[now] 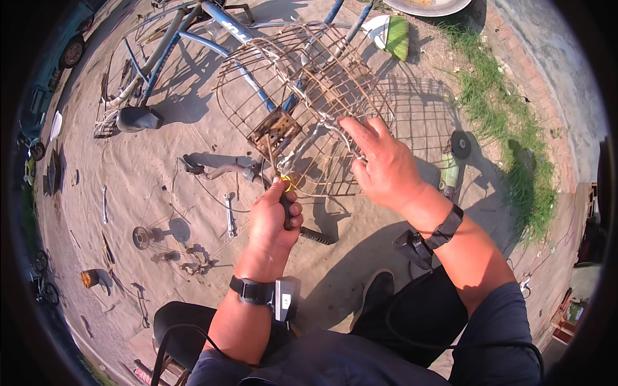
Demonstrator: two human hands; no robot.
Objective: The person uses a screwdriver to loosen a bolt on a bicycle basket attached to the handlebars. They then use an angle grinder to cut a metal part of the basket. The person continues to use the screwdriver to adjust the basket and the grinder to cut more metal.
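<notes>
A rusty wire bicycle basket [328,71] lies in front of me against a blue bicycle frame [233,29]. Pale cord [309,143] is threaded and knotted through its mesh. My left hand [273,212] is closed round the dark handle of a screwdriver [287,209] with a yellow collar. Its thin shaft points up at a rusty metal bracket [275,132] on the basket; whether the tip touches it I cannot tell. With thumb and fingers bent, my right hand [386,161] grips the cord at the basket's near right side.
A bicycle saddle [138,119] is at the upper left. Wrenches [230,215], a wheel hub [141,238] and rusty parts [196,260] lie on the sandy ground. To the right are an angle grinder [449,170] and grass [508,122]; a green broom head [390,37] lies beyond the basket.
</notes>
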